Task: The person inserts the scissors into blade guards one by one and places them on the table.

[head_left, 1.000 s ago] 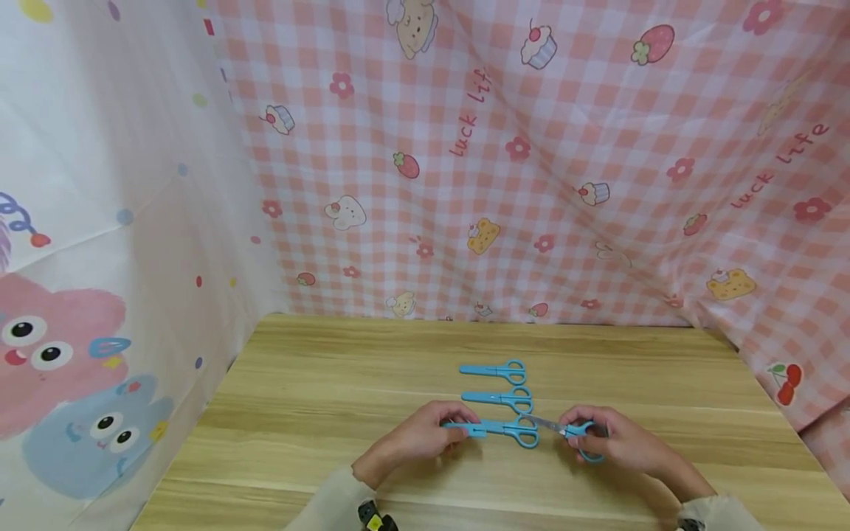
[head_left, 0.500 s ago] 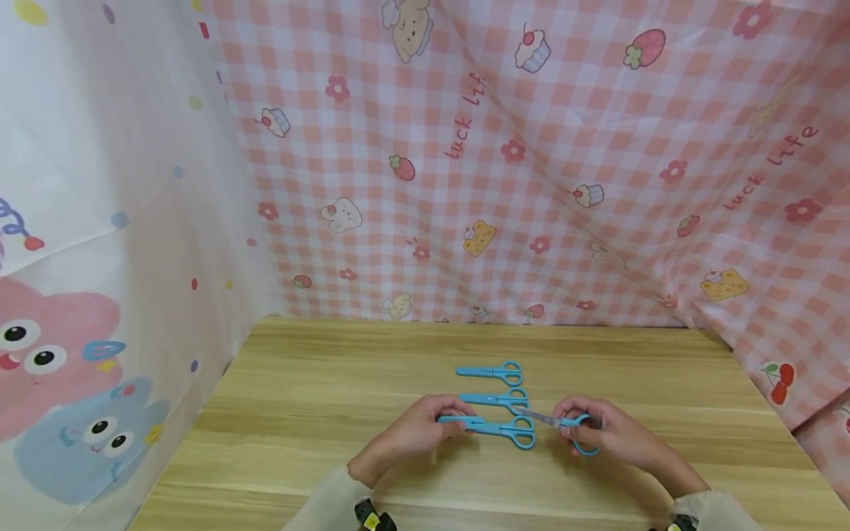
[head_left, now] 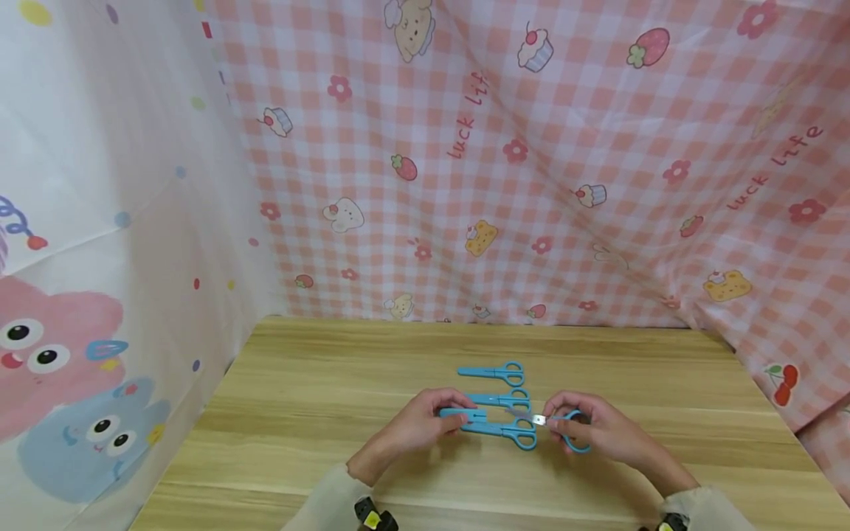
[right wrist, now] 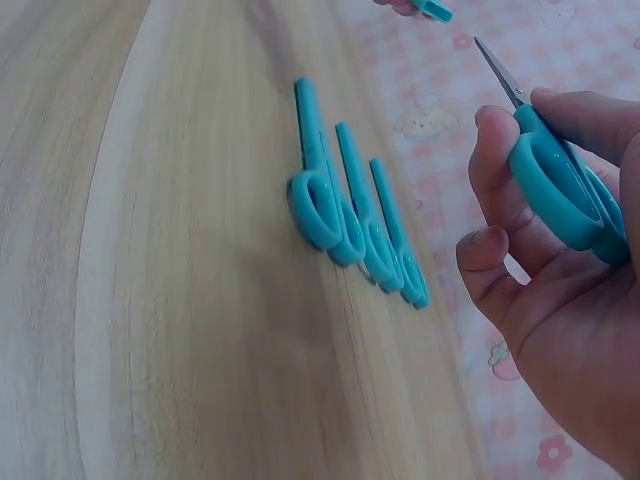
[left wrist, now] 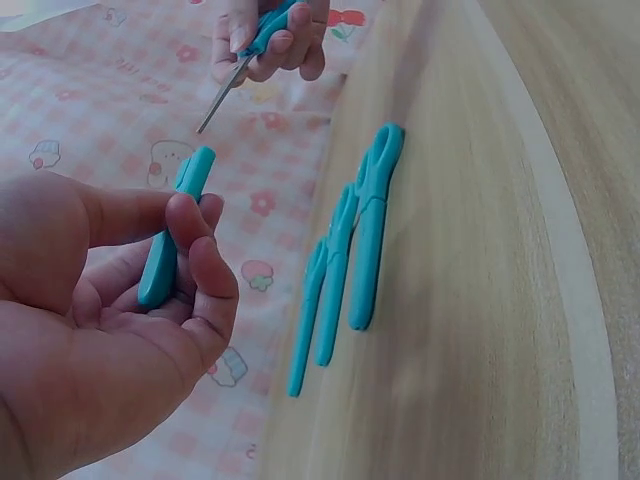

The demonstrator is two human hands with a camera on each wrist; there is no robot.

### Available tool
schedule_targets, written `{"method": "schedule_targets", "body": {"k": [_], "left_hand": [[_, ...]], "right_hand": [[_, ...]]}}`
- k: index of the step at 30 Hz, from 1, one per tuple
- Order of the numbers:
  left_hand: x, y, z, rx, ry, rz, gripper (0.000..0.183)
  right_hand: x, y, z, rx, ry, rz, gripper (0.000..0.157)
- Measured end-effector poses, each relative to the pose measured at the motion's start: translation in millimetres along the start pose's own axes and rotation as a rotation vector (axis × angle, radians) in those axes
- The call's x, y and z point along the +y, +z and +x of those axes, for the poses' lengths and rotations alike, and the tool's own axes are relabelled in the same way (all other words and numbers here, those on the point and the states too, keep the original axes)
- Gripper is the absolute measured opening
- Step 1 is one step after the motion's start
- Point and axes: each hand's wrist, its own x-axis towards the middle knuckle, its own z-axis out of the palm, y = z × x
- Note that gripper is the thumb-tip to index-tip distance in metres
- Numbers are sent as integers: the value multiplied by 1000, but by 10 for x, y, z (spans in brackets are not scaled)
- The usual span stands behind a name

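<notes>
Between thumb and fingers, my left hand [head_left: 428, 422] pinches a blue scissors cover [left wrist: 172, 235], its end pointing toward the right hand. My right hand [head_left: 594, 428] grips a pair of scissors [right wrist: 562, 185] by its blue handles; the bare metal blades [left wrist: 222, 95] are closed and point at the cover. In the left wrist view a short gap separates blade tip and cover. Below and beyond the hands, three more blue scissors [head_left: 494, 372] with covered blades lie side by side on the table, handles to the right; the nearest pair [head_left: 511, 431] is just under the cover.
The wooden table [head_left: 319, 383] runs back to a pink checked cloth [head_left: 425, 184] hung behind it. A white cloth with cartoon prints [head_left: 166, 258] hangs at the left. Both wrists wear small black devices.
My right hand has moved left and slightly up with the scissors, bringing the blades nearer the cover. The left hand has lifted the cover a little. The scissors on the table stay put.
</notes>
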Motion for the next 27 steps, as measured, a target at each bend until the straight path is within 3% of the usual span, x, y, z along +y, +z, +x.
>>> {"method": "schedule_targets", "body": {"k": [27], "left_hand": [[41, 21, -4, -21, 26, -26, 13]], "right_hand": [[-33, 119, 124, -8, 44, -30, 11]]}}
